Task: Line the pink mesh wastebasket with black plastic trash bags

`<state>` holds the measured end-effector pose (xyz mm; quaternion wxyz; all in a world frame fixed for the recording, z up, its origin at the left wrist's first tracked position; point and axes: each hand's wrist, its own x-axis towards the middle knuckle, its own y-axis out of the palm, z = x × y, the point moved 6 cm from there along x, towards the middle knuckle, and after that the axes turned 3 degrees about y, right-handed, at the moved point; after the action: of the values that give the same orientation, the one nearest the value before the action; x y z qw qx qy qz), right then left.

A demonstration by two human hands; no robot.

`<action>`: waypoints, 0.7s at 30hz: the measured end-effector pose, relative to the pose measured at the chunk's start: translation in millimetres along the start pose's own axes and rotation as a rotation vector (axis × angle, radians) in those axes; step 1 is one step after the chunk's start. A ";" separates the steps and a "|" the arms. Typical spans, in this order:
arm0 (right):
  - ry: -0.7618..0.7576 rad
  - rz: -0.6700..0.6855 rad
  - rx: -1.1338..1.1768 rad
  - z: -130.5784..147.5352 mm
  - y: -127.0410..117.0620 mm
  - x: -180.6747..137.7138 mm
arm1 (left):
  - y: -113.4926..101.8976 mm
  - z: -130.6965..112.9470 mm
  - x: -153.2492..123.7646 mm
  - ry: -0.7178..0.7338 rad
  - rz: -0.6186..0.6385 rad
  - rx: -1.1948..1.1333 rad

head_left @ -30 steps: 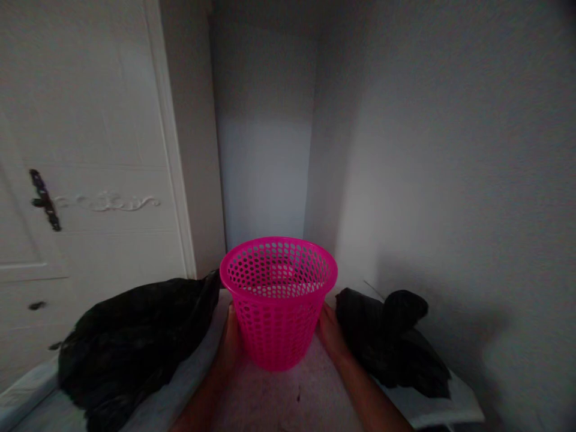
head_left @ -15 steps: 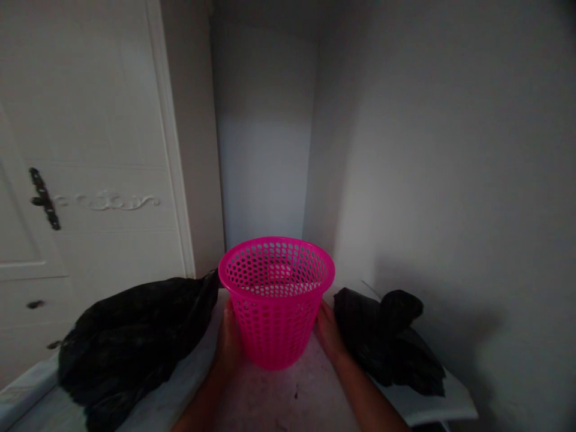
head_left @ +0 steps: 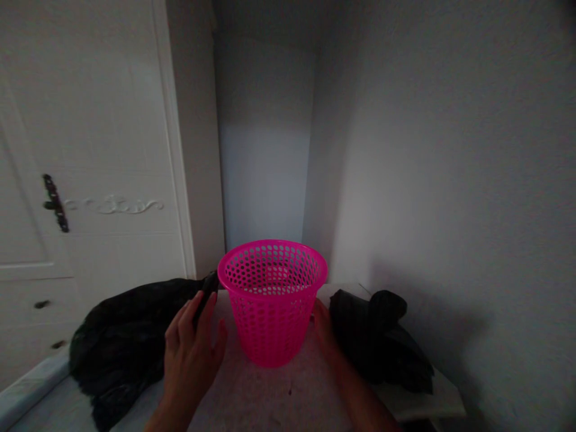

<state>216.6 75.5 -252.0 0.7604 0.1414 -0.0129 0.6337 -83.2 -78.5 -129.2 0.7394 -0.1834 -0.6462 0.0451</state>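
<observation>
A pink plastic basket [head_left: 273, 327] with round holes stands upright on the table, its open top facing up. My right hand [head_left: 323, 327] is against the basket's right side, gripping it there, with its fingertips partly hidden. Off to the basket's left, my left hand [head_left: 193, 336] is raised with its fingers spread and holds nothing. Behind that hand lies a crumpled black plastic bag [head_left: 121, 342], close to the fingers. A second black plastic bag [head_left: 378, 342], bunched up, lies just right of my right hand.
The light tabletop [head_left: 265, 402] runs up to a corner of the room. A white wardrobe [head_left: 108, 120] with a dark handle [head_left: 56, 204] stands at left. A grey wall [head_left: 427, 168] rises along the right side of the table.
My left hand has let go of the basket and moved left towards the black bag, its fingers opening. My right hand stays at the basket's right side.
</observation>
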 end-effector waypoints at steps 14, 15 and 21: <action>-0.246 -0.142 -0.127 33.8 -3.7 -22.2 | -20.8 92.1 7.4 -0.697 0.593 -0.003; -0.279 -0.173 -0.139 39.2 -4.8 -27.3 | -26.2 95.6 14.5 -0.746 0.513 -0.042; -0.442 -0.297 -0.181 72.6 -4.8 -74.8 | -79.2 104.1 67.5 -0.848 -0.016 -0.215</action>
<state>218.0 -13.9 -198.2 0.8331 0.2082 -0.2141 0.4655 -187.0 -109.3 -29.6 0.3856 -0.2196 -0.8951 0.0432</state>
